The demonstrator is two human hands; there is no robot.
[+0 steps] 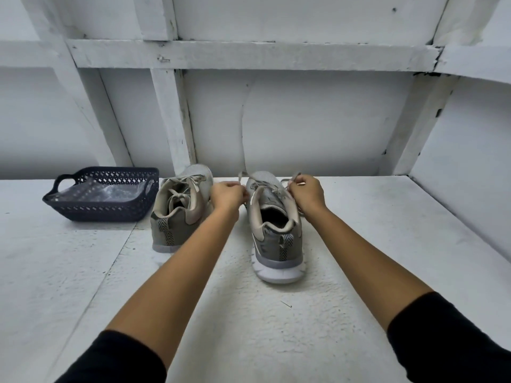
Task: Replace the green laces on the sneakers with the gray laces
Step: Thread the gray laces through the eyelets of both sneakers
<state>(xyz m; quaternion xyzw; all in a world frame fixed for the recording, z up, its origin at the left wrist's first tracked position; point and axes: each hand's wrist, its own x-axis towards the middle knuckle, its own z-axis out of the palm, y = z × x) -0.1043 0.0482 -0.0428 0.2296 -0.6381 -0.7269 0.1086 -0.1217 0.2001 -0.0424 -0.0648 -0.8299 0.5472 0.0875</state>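
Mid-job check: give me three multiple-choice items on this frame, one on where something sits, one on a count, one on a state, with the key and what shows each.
1. Where is the dark basket?
A. Left of both sneakers
B. Between the sneakers
C. Right of both sneakers

2. How many sneakers are on the white surface?
A. One
B. Two
C. Three

3. What are the hands doing?
A. Resting flat on the surface
B. Lifting the basket
C. Each pinching a lace end at the right sneaker

Key:
1. A, the basket stands left of the left sneaker.
2. B, only the left sneaker and the right sneaker are visible, heels toward the camera.
3. C, the left hand and right hand each hold a strand of the lace on either side of the right sneaker.
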